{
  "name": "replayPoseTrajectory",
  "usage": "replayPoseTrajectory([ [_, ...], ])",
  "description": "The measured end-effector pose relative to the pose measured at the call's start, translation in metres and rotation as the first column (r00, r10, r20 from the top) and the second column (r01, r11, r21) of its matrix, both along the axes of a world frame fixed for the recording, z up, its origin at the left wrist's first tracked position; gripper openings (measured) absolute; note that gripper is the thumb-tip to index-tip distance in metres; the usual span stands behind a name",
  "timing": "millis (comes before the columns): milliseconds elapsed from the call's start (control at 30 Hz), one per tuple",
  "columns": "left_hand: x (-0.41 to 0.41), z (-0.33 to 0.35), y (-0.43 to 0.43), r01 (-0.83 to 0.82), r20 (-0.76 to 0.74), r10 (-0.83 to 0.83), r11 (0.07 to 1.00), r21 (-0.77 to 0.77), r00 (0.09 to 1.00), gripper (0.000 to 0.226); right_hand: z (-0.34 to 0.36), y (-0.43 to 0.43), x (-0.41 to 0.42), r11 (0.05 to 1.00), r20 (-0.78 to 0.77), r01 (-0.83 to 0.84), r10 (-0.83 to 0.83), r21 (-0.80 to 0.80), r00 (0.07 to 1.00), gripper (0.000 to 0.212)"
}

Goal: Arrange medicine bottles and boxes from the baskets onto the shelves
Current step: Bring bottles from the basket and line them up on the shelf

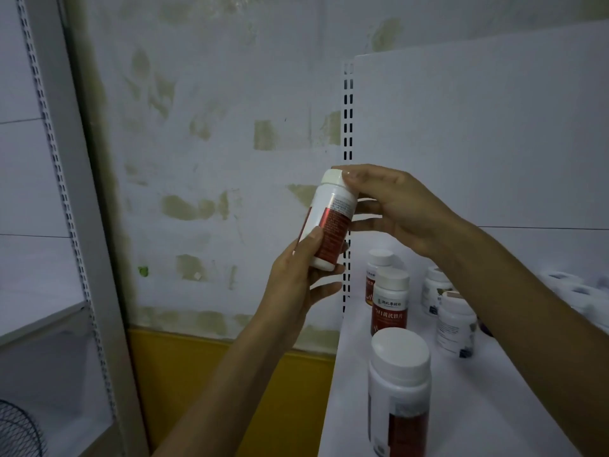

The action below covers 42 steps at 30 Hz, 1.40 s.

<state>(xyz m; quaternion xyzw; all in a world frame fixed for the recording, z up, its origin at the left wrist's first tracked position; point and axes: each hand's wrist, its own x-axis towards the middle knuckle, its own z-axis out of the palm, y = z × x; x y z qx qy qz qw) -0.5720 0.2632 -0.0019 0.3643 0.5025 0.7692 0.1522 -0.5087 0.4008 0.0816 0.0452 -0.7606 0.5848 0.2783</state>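
Patchy white wall behind, yellow band along its foot. White shelf at right with a white back panel and a slotted upright at its left edge. Left hand comes up from below: grip closed round the lower part of the held bottle, thumb across the front of the label, fingers curled behind and under the base. Right hand comes in from the right: grip pinches the cap between thumb and forefinger, other fingers stretched toward the bottle's side; contact there is unclear. Held bottle is white plastic with a white screw cap and a red label panel below a strip of small print, too blurred to read. It is tilted slightly, top leaning right. It sits in the air between the two hands, in front of the slotted upright, just left of the shelf's edge and above the bottles standing there, touching none of them. On the shelf, a near red-label bottle stands upright at the front, a second red-label bottle behind it, a third further back. Two white-label bottles stand to the right, partly hidden by the right forearm. Grey shelving post at far left, dark wire mesh in the bottom left corner, small green spot on the wall.
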Motion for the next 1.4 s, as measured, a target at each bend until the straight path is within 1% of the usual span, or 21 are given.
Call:
replayPoseTrajectory([
  [67, -0.002, 0.0, 0.001, 0.099, 0.023, -0.099, 0.995, -0.003, 0.995, 0.052, 0.001, 0.003, 0.0, 1.0, -0.003, -0.009, 0.009, 0.012, 1.0, 0.023],
  [133, -0.002, -0.002, 0.005, 0.126, 0.033, -0.126, 0.992, 0.02, 0.991, 0.056, 0.002, 0.004, 0.001, 1.0, -0.019, 0.011, -0.01, 0.02, 1.0, 0.024],
  [167, -0.003, -0.004, 0.008, 0.063, 0.012, -0.063, 0.997, 0.034, 0.998, 0.056, 0.002, 0.005, 0.001, 0.999, -0.035, 0.038, -0.037, 0.019, 0.999, 0.025],
  [200, -0.003, -0.006, 0.011, -0.051, -0.052, 0.053, 0.998, 0.041, 0.997, 0.054, 0.001, 0.005, 0.001, 0.997, -0.054, 0.077, -0.076, 0.017, 0.996, 0.026],
  [233, -0.003, -0.007, 0.014, -0.213, -0.176, 0.218, 0.976, 0.047, 0.96, 0.052, 0.0, 0.005, 0.0, 0.992, -0.072, 0.121, -0.119, 0.019, 0.99, 0.026],
  [267, -0.005, -0.01, 0.016, -0.357, -0.32, 0.361, 0.931, 0.071, 0.876, 0.052, -0.001, 0.006, -0.001, 0.987, -0.082, 0.158, -0.155, 0.024, 0.984, 0.027],
  [300, -0.008, -0.013, 0.019, -0.439, -0.428, 0.439, 0.892, 0.105, 0.79, 0.054, -0.002, 0.007, -0.002, 0.983, -0.081, 0.18, -0.177, 0.031, 0.981, 0.027],
  [333, -0.011, -0.015, 0.021, -0.475, -0.474, 0.471, 0.872, 0.121, 0.744, 0.055, -0.002, 0.009, -0.003, 0.981, -0.07, 0.189, -0.186, 0.042, 0.98, 0.026],
  [367, -0.014, -0.016, 0.023, -0.479, -0.474, 0.473, 0.87, 0.119, 0.742, 0.054, -0.002, 0.01, -0.003, 0.98, -0.053, 0.189, -0.185, 0.06, 0.981, 0.025],
  [467, -0.024, -0.017, 0.029, -0.381, -0.415, 0.374, 0.922, 0.07, 0.829, 0.047, -0.001, 0.02, -0.001, 0.971, -0.006, 0.196, -0.197, 0.135, 0.98, 0.026],
  [600, -0.04, -0.028, 0.046, -0.297, -0.404, 0.251, 0.953, -0.054, 0.879, 0.051, -0.01, 0.031, -0.008, 0.932, -0.002, 0.285, -0.292, 0.222, 0.956, 0.025],
  [667, -0.046, -0.035, 0.054, -0.291, -0.401, 0.224, 0.95, -0.113, 0.888, 0.055, -0.017, 0.036, -0.015, 0.887, 0.007, 0.355, -0.373, 0.294, 0.928, 0.028],
  [767, -0.054, -0.048, 0.063, -0.276, -0.416, 0.191, 0.949, -0.155, 0.889, 0.046, -0.026, 0.044, -0.023, 0.822, 0.057, 0.409, -0.467, 0.397, 0.883, 0.033],
  [867, -0.058, -0.058, 0.074, -0.231, -0.383, 0.146, 0.955, -0.187, 0.912, 0.044, -0.031, 0.051, -0.026, 0.791, 0.101, 0.439, -0.524, 0.427, 0.846, 0.032],
  [967, -0.062, -0.064, 0.085, -0.2, -0.362, 0.115, 0.957, -0.209, 0.925, 0.042, -0.037, 0.058, -0.028, 0.752, 0.108, 0.463, -0.569, 0.47, 0.815, 0.029],
  [1067, -0.065, -0.072, 0.094, -0.172, -0.342, 0.089, 0.96, -0.222, 0.935, 0.04, -0.042, 0.063, -0.03, 0.74, 0.152, 0.461, -0.593, 0.49, 0.791, 0.028],
  [1133, -0.062, -0.078, 0.094, -0.147, -0.316, 0.068, 0.961, -0.234, 0.946, 0.045, -0.047, 0.066, -0.031, 0.727, 0.2, 0.439, -0.609, 0.527, 0.768, 0.026],
  [1200, -0.055, -0.083, 0.092, -0.113, -0.306, 0.032, 0.962, -0.249, 0.952, 0.062, -0.053, 0.067, -0.032, 0.692, 0.235, 0.403, -0.633, 0.598, 0.738, 0.024],
  [1233, -0.052, -0.085, 0.09, -0.092, -0.313, 0.009, 0.964, -0.251, 0.95, 0.065, -0.056, 0.067, -0.033, 0.67, 0.244, 0.388, -0.648, 0.633, 0.721, 0.024],
  [1333, -0.044, -0.092, 0.088, -0.049, -0.347, -0.055, 0.958, -0.283, 0.936, 0.066, -0.058, 0.066, -0.035, 0.623, 0.267, 0.365, -0.69, 0.691, 0.672, 0.026],
  [1400, -0.042, -0.095, 0.09, -0.052, -0.384, -0.071, 0.953, -0.3, 0.92, 0.07, -0.056, 0.068, -0.035, 0.636, 0.298, 0.361, -0.692, 0.682, 0.657, 0.027],
])
